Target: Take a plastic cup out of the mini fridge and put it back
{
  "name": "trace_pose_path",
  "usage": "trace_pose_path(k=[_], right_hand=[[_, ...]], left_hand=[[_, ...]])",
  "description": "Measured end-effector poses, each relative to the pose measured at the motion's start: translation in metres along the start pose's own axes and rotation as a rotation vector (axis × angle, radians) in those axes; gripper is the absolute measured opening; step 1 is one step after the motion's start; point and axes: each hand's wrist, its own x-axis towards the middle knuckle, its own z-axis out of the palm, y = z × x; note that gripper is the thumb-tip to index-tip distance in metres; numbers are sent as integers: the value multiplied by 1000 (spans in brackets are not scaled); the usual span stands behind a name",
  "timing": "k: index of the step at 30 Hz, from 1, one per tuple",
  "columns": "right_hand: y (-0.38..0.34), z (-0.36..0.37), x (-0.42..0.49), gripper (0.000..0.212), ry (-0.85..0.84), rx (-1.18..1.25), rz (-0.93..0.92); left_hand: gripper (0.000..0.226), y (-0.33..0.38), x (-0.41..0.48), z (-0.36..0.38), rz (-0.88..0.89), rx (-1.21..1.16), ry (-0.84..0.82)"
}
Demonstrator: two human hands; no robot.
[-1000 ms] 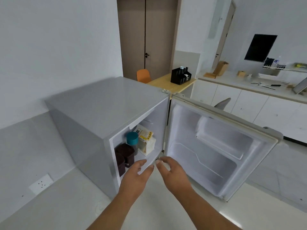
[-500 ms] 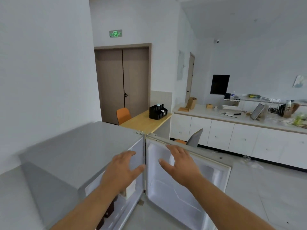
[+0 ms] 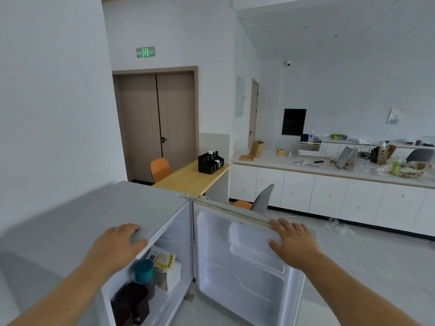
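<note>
The grey mini fridge point(image 3: 106, 212) stands open at the lower left. Its white door point(image 3: 244, 274) is swung out to the right. Inside, a teal plastic cup point(image 3: 144, 271) stands on the shelf beside a white carton with yellow labels point(image 3: 168, 270). Dark brown containers point(image 3: 131, 302) sit in front of the cup. My left hand point(image 3: 117, 245) rests on the front corner of the fridge's top, fingers curled over the edge. My right hand point(image 3: 292, 241) lies flat on the top edge of the open door.
A wooden table point(image 3: 188, 178) with a black organizer point(image 3: 210, 162) and an orange chair point(image 3: 160, 169) stands behind the fridge. A grey chair point(image 3: 263, 198) is just past the door. White cabinets with a cluttered counter point(image 3: 329, 170) run along the right.
The view has lifted from the fridge's inside to the room. Both hands rose from the fridge's lower opening; the left landed on the fridge top, the right on the door's top edge.
</note>
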Motion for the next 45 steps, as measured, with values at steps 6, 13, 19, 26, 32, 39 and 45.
trace_pose_path(k=[6, 13, 19, 26, 32, 39, 45], right_hand=[[-26, -6, -19, 50, 107, -12, 7], [-79, -20, -58, 51, 102, 271, -284], [-167, -12, -72, 50, 21, 425, -561], [-260, -7, -59, 55, 85, 450, -685], [-306, -12, -36, 35, 31, 467, -715], [-307, -5, -29, 32, 28, 499, -725], [-291, -16, -17, 47, 136, 509, -602]], left_hand=[[53, -3, 3, 5, 15, -6, 18], [53, -5, 2, 5, 24, -51, 9], [53, -2, -5, -1, 18, -84, -10], [48, -1, -11, -14, 1, -215, -25], [47, -4, -13, -15, 30, -254, 2], [54, -8, -12, -10, 77, -205, 40], [53, -6, -13, -5, 150, -233, 145]])
